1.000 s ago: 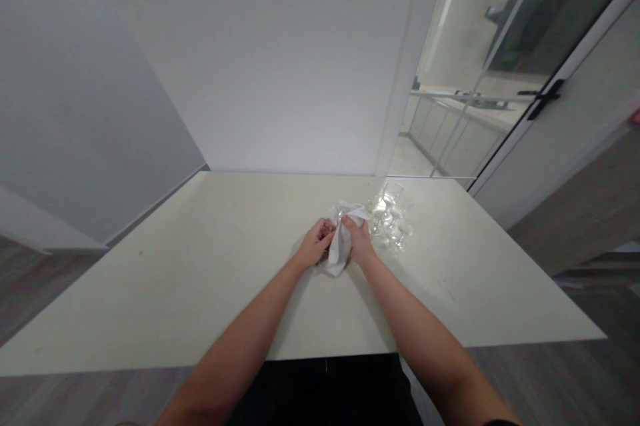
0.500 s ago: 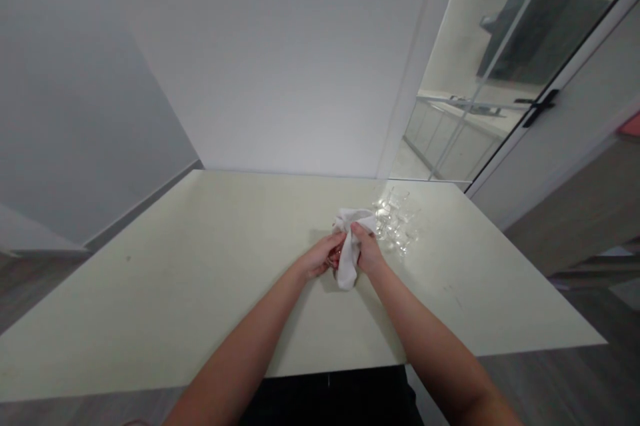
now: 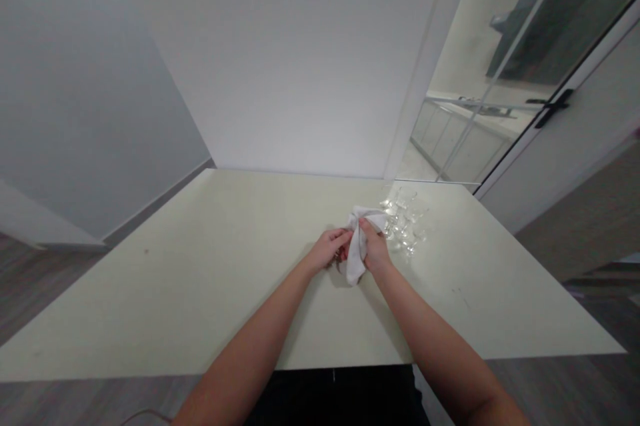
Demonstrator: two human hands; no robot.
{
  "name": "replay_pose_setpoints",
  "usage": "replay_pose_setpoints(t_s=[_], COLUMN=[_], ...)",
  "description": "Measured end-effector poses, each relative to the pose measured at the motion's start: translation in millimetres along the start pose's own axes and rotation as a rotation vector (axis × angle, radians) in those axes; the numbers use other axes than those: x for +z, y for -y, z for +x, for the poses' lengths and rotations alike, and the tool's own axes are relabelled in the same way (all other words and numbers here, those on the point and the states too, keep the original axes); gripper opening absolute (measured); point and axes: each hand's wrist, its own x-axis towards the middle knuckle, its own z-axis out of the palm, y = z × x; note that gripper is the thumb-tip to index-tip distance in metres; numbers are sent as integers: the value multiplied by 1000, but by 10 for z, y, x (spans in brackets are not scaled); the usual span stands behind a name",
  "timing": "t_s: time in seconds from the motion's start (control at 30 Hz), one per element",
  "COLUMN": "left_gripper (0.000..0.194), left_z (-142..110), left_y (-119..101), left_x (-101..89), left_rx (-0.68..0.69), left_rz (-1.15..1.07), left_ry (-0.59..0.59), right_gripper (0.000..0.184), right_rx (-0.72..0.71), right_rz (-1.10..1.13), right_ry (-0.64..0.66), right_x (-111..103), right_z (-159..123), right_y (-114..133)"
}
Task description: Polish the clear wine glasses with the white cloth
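Note:
A white cloth [image 3: 357, 258] is bunched between my two hands above the table. My right hand [image 3: 376, 251] is closed on the cloth, its thumb pressed on top and one end hanging down. Close on the left, my left hand [image 3: 325, 250] has its fingers curled round a small clear glass [image 3: 343, 254], with reddish fingers showing through it. Most of that glass is hidden by the cloth and fingers, so its full shape does not show. Just beyond my right hand stands a cluster of several clear glasses [image 3: 403, 221], shining and hard to tell apart.
The pale table [image 3: 215, 273] reaches back to a white wall panel [image 3: 290, 79]. Behind its right rear edge is a glazed door [image 3: 465, 126] with a black handle [image 3: 553, 107]. Grey floor [image 3: 550, 393] shows past the front edge.
The view has shifted a little, so the whole scene sits further right. My left fingers have changed their hold on the glass slightly, while the cloth stays in my right hand.

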Motion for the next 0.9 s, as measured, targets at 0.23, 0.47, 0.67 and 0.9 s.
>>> replay_pose_setpoints(t_s=[0.23,0.47,0.67,0.9], left_gripper=[43,31,39,44], left_z=[-64,-16,-43,-40], left_y=[-9,54,32,-40], left_x=[-3,18,36,-81], left_rx=[-152,187,-40,121], left_rz=[-92,195,33,186], left_ry=[253,-68,118,-1], right_gripper=[39,37,34,36], right_rx=[124,-33,111,65], right_rz=[87,75,92,102], right_ry=[62,-93,14,-80], right_x=[-62,-5,-73,29], right_z=[-45,-4,19,14], right_y=[66,66,95,38])
